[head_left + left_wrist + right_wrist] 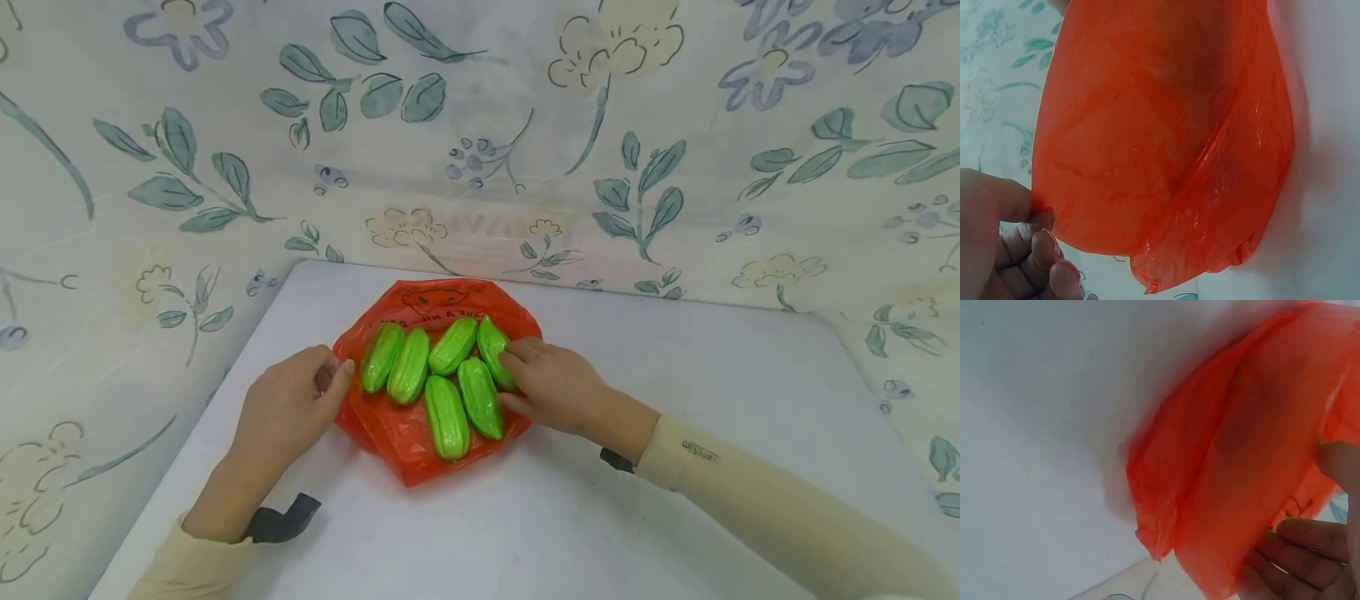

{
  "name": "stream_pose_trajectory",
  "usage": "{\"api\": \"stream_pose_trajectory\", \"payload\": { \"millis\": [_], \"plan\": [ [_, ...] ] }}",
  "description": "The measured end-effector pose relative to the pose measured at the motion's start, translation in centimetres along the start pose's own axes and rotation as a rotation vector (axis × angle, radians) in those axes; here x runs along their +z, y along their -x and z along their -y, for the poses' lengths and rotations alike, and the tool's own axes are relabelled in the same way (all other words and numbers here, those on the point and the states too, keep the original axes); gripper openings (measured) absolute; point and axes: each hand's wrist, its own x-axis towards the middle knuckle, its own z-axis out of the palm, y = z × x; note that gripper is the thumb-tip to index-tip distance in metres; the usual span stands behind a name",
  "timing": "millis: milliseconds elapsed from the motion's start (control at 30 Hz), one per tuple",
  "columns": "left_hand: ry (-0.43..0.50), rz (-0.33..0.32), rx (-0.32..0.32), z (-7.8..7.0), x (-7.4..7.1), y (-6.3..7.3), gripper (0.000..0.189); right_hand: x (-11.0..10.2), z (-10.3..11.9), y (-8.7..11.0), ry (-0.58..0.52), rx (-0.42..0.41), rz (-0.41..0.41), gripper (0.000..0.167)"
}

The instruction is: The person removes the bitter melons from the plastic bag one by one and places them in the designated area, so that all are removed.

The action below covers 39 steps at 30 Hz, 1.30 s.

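Note:
A red plastic bag (390, 454) lies spread wide at its mouth on the white table, with several green ridged fruits (447, 417), shaped like starfruit, inside it. At its left rim my left hand (288, 408) pinches the edge between thumb and index finger, which the left wrist view shows closely. My right hand (558, 383) is at the right rim, its fingers over the rightmost fruit (491, 342) and partly covering it. In the right wrist view, the right thumb and fingers (1313, 534) stand apart near the bag's edge. Whether they press the fruit I cannot tell.
The white table (712, 392) extends to both sides of the bag. Behind it and at the left hangs a flower-patterned cloth (480, 125). Dark straps (285, 521) show at the wrists, below beige sleeves.

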Motion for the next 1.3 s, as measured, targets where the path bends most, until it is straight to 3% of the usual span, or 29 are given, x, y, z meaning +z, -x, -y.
{"api": "stream_pose_trajectory", "payload": {
  "millis": [200,533,867,1033,1300],
  "plan": [
    [0.016,-0.01,-0.003,-0.1,0.1,0.1,0.018,0.6,0.2,-0.8,0.011,0.003,0.023,0.05],
    [0.037,-0.043,-0.004,-0.1,0.0,0.1,0.016,1.0,0.6,-1.8,0.048,0.108,0.1,0.052],
    [0.043,-0.004,-0.011,0.0,-0.1,0.0,0.017,1.2,1.1,-2.3,0.041,0.187,0.148,0.04],
    [0.043,0.019,-0.02,0.1,-0.2,-0.2,0.017,1.2,1.2,-2.6,0.029,0.24,0.191,0.044],
    [0.04,0.044,-0.042,0.4,-0.2,-0.4,0.019,1.6,1.1,-3.0,0.025,0.283,0.175,0.04]
  ]
}}
